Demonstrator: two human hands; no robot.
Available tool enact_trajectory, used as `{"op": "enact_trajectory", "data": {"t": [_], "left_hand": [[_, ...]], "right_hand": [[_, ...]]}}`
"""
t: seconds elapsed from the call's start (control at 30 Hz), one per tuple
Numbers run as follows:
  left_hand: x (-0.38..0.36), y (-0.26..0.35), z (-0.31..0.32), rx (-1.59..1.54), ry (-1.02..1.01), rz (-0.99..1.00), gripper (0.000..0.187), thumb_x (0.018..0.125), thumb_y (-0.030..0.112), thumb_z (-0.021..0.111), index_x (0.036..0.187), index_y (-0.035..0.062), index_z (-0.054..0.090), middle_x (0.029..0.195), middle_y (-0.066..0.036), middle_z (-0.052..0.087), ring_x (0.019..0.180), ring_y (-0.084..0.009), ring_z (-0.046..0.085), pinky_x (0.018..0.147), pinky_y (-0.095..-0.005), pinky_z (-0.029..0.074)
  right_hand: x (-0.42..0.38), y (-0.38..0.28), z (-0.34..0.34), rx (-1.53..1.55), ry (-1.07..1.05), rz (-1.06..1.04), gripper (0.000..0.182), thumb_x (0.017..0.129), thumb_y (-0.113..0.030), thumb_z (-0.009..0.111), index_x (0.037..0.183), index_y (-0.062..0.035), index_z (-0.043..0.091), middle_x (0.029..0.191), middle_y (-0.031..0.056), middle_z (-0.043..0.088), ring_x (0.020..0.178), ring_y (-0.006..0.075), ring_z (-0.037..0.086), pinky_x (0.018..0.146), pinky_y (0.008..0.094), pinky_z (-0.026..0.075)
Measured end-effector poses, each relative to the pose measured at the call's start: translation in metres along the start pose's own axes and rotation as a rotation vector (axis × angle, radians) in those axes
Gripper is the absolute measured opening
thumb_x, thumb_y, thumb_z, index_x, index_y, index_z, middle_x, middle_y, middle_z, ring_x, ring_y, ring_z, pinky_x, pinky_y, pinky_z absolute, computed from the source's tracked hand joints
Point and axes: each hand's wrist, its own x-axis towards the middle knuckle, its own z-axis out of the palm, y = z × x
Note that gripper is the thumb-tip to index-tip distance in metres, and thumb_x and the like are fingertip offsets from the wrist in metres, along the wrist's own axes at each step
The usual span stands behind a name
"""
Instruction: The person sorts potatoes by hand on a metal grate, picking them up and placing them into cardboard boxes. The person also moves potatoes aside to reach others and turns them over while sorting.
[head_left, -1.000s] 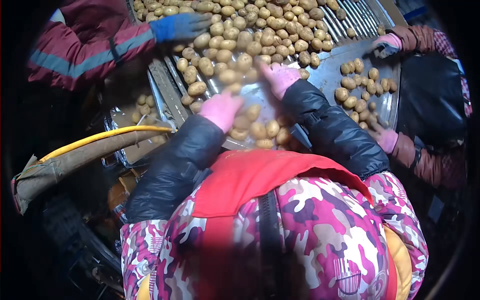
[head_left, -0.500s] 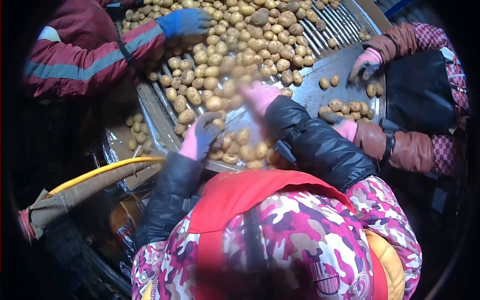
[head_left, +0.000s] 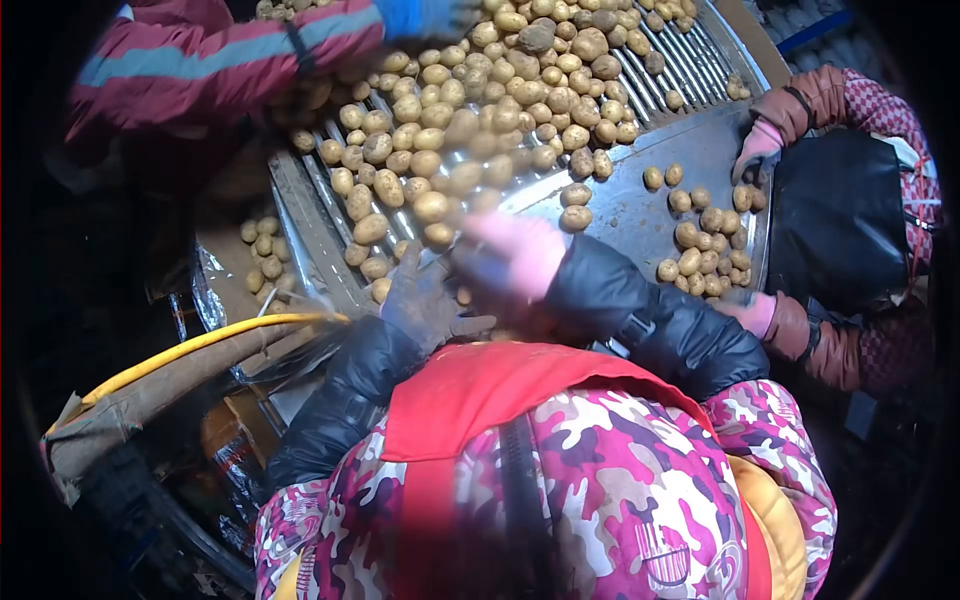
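Observation:
My left hand [head_left: 422,300], in a pink and grey glove, is open at the near edge of the sorting table, its thumb apart from the fingers. A few potatoes [head_left: 374,267] lie just beyond it. My right hand [head_left: 512,258], in a pink and grey glove, is smeared by motion over the near end of the metal plate [head_left: 630,190]. Whether it holds anything does not show. Beyond both hands, many potatoes [head_left: 431,207] cover the metal rollers [head_left: 672,75], some blurred.
At the left, a co-worker's blue-gloved hand [head_left: 428,18] reaches over the potatoes. At the right, another person's gloved hands [head_left: 760,150] are beside a potato cluster [head_left: 708,240]. A yellow-edged flap [head_left: 200,365] juts out at left, near more potatoes [head_left: 268,250] below.
My right hand has moved nearer to my body. My left hand has turned and come lower. The potatoes before me are largely gone from view; the cluster at right has grown.

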Motion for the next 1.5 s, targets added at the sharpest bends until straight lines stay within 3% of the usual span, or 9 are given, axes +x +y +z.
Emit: {"op": "enact_trajectory", "data": {"t": [0.13, 0.4, 0.77, 0.8, 0.97, 1.1, 1.23, 1.37, 1.5], "left_hand": [[-0.001, -0.002, 0.007, -0.011, 0.105, -0.01, 0.063, 0.108, 0.061, 0.032, 0.144, 0.0141, 0.052, 0.137, -0.013, 0.061, 0.108, -0.0316, 0.061, 0.1, -0.0576, 0.052], [-0.014, 0.0, -0.009, -0.038, 0.029, -0.126, 0.045, 0.103, 0.043, 0.062, 0.139, 0.0162, 0.058, 0.135, -0.015, 0.064, 0.102, -0.0255, 0.067, 0.083, -0.0402, 0.057], [-0.016, -0.004, -0.017, 0.044, -0.026, -0.053, 0.045, 0.106, 0.044, 0.057, 0.14, 0.0149, 0.058, 0.14, -0.014, 0.062, 0.106, -0.0293, 0.068, 0.09, -0.0484, 0.058], [-0.015, -0.004, -0.019, 0.037, -0.044, -0.049, 0.046, 0.106, 0.045, 0.056, 0.141, 0.0149, 0.058, 0.14, -0.014, 0.062, 0.108, -0.0305, 0.068, 0.092, -0.0499, 0.058], [-0.007, -0.008, -0.032, 0.003, -0.155, 0.032, 0.053, 0.107, 0.048, 0.053, 0.149, 0.0163, 0.051, 0.15, -0.015, 0.053, 0.13, -0.0347, 0.06, 0.105, -0.0553, 0.053], [-0.001, -0.005, -0.028, -0.128, -0.233, 0.044, 0.062, 0.107, 0.053, 0.051, 0.156, 0.0166, 0.042, 0.16, -0.015, 0.042, 0.145, -0.0333, 0.046, 0.111, -0.0597, 0.047], [0.001, 0.004, -0.001, 0.153, -0.128, 0.089, 0.066, 0.106, 0.058, 0.046, 0.156, 0.0147, 0.041, 0.157, -0.011, 0.046, 0.144, -0.0327, 0.042, 0.113, -0.0633, 0.043], [-0.005, 0.006, 0.006, -0.077, 0.072, -0.021, 0.069, 0.103, 0.064, 0.048, 0.152, 0.0156, 0.046, 0.141, -0.015, 0.059, 0.117, -0.0311, 0.062, 0.103, -0.0575, 0.05], [-0.012, -0.001, -0.003, -0.108, 0.124, -0.006, 0.056, 0.102, 0.059, 0.054, 0.135, 0.014, 0.06, 0.117, -0.008, 0.064, 0.09, -0.0258, 0.064, 0.086, -0.0495, 0.056]], "right_hand": [[0.019, 0.037, -0.015, -0.05, 0.389, -0.01, 0.036, 0.097, -0.029, 0.066, 0.128, -0.0112, 0.066, 0.111, 0.0188, 0.068, 0.098, 0.0393, 0.07, 0.087, 0.0454, 0.056], [0.063, 0.073, -0.092, -0.534, 0.005, 0.549, 0.075, 0.085, -0.008, 0.069, 0.155, -0.0208, 0.048, 0.139, 0.022, 0.061, 0.122, 0.0378, 0.066, 0.098, 0.0455, 0.055], [0.061, 0.1, -0.091, -0.384, -0.165, 0.666, 0.028, 0.097, -0.022, 0.057, 0.114, -0.0065, 0.073, 0.109, 0.0195, 0.074, 0.103, 0.0341, 0.073, 0.088, 0.0452, 0.058], [0.052, 0.123, -0.079, -0.762, -0.114, 0.388, 0.023, 0.093, -0.017, 0.06, 0.11, -0.0066, 0.072, 0.104, 0.0204, 0.074, 0.102, 0.0381, 0.073, 0.088, 0.0469, 0.057], [0.018, 0.101, -0.059, -0.359, 0.09, 0.609, 0.033, 0.087, -0.01, 0.072, 0.119, -0.0085, 0.068, 0.117, 0.0222, 0.069, 0.1, 0.0416, 0.071, 0.084, 0.0468, 0.058], [-0.006, 0.074, -0.036, 0.394, 0.323, 0.584, 0.043, 0.094, -0.021, 0.072, 0.132, -0.0025, 0.066, 0.107, 0.0174, 0.074, 0.091, 0.0231, 0.074, 0.079, 0.0388, 0.061], [0.005, 0.005, -0.034, 0.172, 0.081, 0.237, 0.052, 0.093, -0.032, 0.075, 0.136, -0.0046, 0.064, 0.113, 0.0175, 0.074, 0.098, 0.027, 0.074, 0.088, 0.0393, 0.059], [0.06, 0.067, -0.059, -0.313, 0.476, 0.064, 0.046, 0.091, -0.025, 0.074, 0.132, -0.0061, 0.065, 0.12, 0.0206, 0.07, 0.107, 0.0374, 0.069, 0.092, 0.0433, 0.056], [0.098, 0.087, -0.077, -0.658, 0.179, 0.302, 0.074, 0.08, 0.003, 0.059, 0.151, -0.0141, 0.049, 0.149, 0.0209, 0.052, 0.13, 0.0433, 0.058, 0.106, 0.0473, 0.051]]}}
